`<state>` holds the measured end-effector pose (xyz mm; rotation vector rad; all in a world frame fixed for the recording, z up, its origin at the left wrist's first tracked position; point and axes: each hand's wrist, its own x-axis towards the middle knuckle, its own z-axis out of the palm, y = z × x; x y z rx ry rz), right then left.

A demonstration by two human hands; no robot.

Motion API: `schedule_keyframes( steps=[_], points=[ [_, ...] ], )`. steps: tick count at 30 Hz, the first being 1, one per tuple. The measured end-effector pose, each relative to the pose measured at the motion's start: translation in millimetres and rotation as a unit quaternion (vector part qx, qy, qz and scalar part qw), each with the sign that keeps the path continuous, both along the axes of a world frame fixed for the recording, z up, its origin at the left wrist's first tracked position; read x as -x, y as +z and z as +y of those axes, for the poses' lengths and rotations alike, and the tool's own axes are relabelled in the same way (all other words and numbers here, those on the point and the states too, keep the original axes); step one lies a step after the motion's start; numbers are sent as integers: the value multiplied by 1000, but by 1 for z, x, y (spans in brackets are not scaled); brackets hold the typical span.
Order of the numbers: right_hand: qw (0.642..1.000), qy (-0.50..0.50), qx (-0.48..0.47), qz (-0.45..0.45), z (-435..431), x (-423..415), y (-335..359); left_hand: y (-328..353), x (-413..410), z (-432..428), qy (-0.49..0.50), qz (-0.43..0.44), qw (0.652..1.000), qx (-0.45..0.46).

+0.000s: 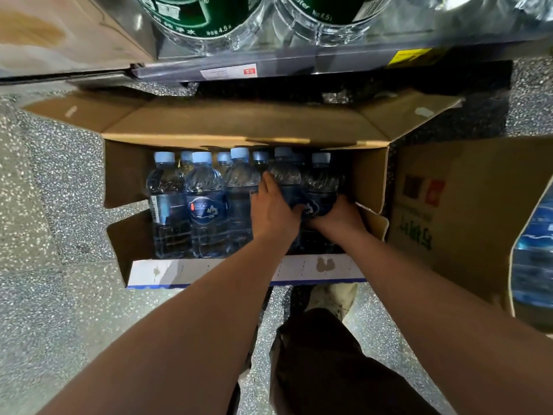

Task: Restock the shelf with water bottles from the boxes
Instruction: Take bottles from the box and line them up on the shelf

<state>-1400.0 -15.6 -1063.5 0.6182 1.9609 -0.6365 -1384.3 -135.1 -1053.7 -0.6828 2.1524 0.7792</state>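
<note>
An open cardboard box (125,181) on the floor holds several upright water bottles (206,199) with pale blue caps and dark blue labels. Both my hands reach into its right half. My left hand (273,211) wraps round the body of one bottle (287,172). Just right of it, my right hand (338,217) grips the neighbouring bottle (320,181) low on its label. The shelf edge (269,67) with a price tag runs above the box.
Two large 4.5 L water jugs (194,22) stand on the shelf. A second cardboard box (454,217) sits to the right, with shrink-wrapped bottles (535,259) at the frame edge. The floor is speckled grey; my leg and shoe (332,298) are below the box.
</note>
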Motion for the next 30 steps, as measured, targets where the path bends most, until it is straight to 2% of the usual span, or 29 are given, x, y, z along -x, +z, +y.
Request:
schedule_keyframes(
  steps=[4,9,13,16,20,21,24,30],
  points=[
    [999,-31,0,7,8,-3,-9,-12,1,-1,88,-13,994,-58],
    [997,-75,28,12,8,-6,-13,-13,-1,-15,175,16,973,-147],
    [987,-152,57,-2,11,-2,-5,0,3,-24,233,-5,951,-204],
    [976,-184,109,-29,11,2,17,19,4,-34,298,-23,920,-253],
    [952,-246,167,-74,4,-1,57,51,3,-45,429,-52,846,-312],
    [949,-250,176,-73,2,-3,63,57,3,-46,434,-58,845,-308],
    [944,-256,197,-68,1,-8,77,81,3,-46,396,-57,875,-271],
    [929,-211,295,-70,-3,-2,144,147,-3,-49,377,-48,874,-303]
  ],
)
